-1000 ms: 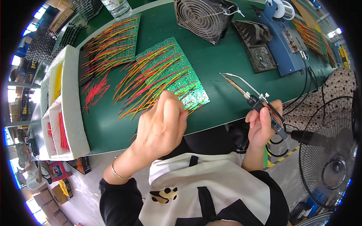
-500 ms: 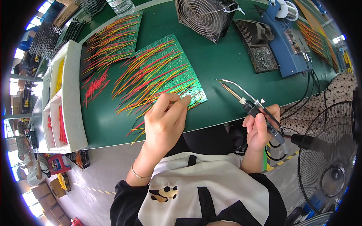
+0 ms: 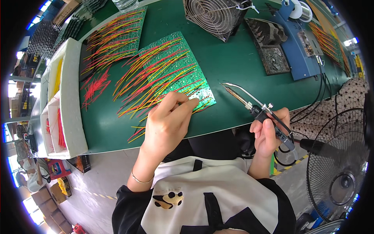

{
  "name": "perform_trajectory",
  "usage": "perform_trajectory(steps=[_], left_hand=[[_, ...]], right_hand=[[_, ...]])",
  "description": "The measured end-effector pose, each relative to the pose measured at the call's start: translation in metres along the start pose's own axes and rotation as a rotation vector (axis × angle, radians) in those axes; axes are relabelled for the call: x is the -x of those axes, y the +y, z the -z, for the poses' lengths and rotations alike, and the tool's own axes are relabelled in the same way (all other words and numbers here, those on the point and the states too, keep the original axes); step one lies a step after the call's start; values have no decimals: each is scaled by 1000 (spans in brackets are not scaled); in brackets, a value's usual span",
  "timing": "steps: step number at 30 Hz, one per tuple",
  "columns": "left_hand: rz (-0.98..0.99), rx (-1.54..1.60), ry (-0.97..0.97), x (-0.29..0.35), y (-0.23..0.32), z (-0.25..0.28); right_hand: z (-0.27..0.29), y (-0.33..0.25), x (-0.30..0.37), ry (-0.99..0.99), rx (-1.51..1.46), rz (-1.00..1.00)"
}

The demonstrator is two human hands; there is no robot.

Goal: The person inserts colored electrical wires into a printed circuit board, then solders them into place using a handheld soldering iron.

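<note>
My left hand [image 3: 166, 121] is closed, with thumb and fingertips pinched at the lower right corner of a green circuit board [image 3: 187, 58]. Thin red and yellow wire tails [image 3: 137, 134] come out past the back of this hand, in line with the pinch; the fingertips hide the gripped end. Rows of red and yellow wires [image 3: 150, 76] stand on the board and lean to the left. In my right hand [image 3: 269, 132] is a soldering iron [image 3: 259, 113] with a curved metal tube beside its shaft. Its tip points up and left, apart from the board.
Another wired board [image 3: 126, 35] lies behind at the left, near loose red wires [image 3: 95, 89] and a white foam box [image 3: 74, 105] of wires. Toward the back stand a square fan [image 3: 212, 15], a dark solder tray [image 3: 274, 58] and a blue soldering station [image 3: 298, 46]. A floor fan [image 3: 343, 175] is at right.
My left hand has shifted slightly left and down, and the wire tails behind it have moved left. The soldering iron stays almost in place. The whole view has shifted a little.
</note>
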State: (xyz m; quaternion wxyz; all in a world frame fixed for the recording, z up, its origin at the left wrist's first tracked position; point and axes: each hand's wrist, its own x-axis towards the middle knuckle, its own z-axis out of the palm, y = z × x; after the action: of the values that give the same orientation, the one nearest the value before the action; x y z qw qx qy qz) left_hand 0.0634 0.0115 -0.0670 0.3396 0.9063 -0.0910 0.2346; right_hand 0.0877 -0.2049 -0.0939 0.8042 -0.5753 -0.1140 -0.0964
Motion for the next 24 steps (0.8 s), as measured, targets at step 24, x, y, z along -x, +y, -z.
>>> perform_trajectory(steps=[24], left_hand=[[-215, -30, -8, -6, -16, 4]], right_hand=[[-6, 0, -1, 13, 19, -11]])
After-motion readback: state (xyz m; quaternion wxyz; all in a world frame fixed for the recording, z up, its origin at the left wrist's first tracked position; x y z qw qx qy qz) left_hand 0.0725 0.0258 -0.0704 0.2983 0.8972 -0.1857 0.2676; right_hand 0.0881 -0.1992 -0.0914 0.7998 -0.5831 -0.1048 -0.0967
